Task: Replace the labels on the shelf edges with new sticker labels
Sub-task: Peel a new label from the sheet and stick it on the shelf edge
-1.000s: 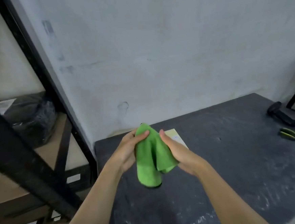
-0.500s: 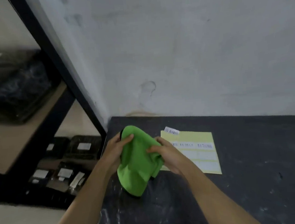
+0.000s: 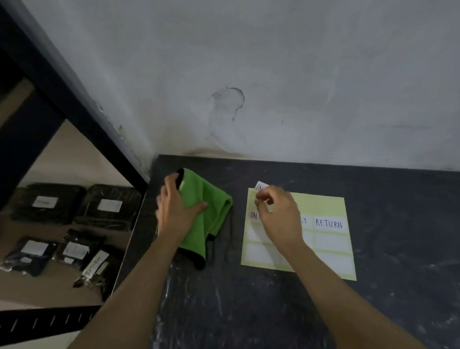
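A yellow sticker sheet lies on the dark table top, with white labels on it; one reads RETURN. My right hand is over the sheet's upper left corner and pinches a white label that sticks up at the sheet's top edge, with writing on it. A green cloth lies folded on the table's left part. My left hand rests on the cloth, thumb round its far edge.
A black shelf post runs diagonally at the left, next to the grey wall. Below it, on a lower shelf board, lie several black bags with white labels. A black slotted beam crosses the lower left.
The green cloth has come down from both hands onto the table. My right hand has let go of it and moved right to the sticker sheet, taking hold of a label.
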`<state>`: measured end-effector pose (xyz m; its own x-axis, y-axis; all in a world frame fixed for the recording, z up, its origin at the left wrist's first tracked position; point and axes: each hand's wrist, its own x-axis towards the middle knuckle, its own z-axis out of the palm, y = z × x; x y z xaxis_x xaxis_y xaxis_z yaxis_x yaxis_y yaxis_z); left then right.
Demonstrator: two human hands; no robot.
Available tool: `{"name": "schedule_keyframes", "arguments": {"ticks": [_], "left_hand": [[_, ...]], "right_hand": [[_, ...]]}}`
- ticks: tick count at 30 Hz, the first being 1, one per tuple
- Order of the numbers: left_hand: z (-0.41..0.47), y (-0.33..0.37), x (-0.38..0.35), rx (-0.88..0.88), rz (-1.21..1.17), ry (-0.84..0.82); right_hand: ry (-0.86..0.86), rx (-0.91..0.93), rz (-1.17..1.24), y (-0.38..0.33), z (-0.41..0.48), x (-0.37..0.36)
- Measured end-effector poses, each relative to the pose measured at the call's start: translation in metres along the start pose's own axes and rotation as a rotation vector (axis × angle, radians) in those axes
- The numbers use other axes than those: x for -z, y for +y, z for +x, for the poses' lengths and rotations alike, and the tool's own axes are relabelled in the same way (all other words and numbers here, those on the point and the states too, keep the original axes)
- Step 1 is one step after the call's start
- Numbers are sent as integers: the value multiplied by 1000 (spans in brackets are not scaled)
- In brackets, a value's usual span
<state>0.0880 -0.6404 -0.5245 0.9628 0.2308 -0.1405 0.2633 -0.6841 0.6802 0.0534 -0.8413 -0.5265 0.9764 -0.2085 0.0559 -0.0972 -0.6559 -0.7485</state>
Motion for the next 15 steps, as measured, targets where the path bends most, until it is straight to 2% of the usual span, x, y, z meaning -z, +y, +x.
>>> {"name": "schedule_keyframes", "arguments": {"ticks": [2,3,6,9,12,15], "left_hand": [[-12,6,-10,-88,169,196],[-17,8,-15,-158,253,216],[-30,17,-31,-380,380,125],[-42,23,-48,-544,341,61],[-43,26,-64,-551,285,-67],[-25,31,-70,-476,353,-94]], "right_hand": [[-14,22,-69,13,-4,5],[-39,37,-92,18,-6,6],[-120,93,-126,27,-10,5],[-142,131,-159,30,-11,1],[-156,147,-178,34,-7,-2],[-110,171,-128,41,-8,-4]]}}
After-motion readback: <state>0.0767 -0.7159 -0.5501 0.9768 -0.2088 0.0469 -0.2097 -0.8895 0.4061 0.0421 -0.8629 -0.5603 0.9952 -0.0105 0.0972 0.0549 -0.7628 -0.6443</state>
